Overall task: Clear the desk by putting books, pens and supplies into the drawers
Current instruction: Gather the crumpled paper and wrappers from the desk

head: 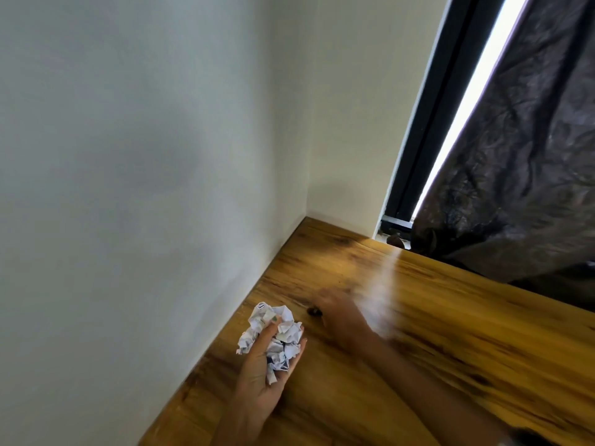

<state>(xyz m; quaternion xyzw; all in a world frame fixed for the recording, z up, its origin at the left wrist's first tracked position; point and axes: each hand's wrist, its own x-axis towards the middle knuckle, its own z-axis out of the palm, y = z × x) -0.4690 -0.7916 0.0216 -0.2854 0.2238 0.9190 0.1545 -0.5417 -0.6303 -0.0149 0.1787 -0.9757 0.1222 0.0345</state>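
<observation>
My left hand (257, 378) is palm up above the wooden desk (450, 317) near the left wall. It holds a crumpled ball of white paper (277, 336), with the thumb curled over it. My right hand (341, 313) is blurred by motion, low over the desk just right of the paper. Its fingers lie next to a small dark object (314, 312) on the wood. Whether it touches the object is unclear.
A white wall (145, 188) runs along the desk's left edge and meets another wall at the far corner. A dark curtain (521, 156) hangs over a window (463, 101) at the back right, its hem resting on the desk.
</observation>
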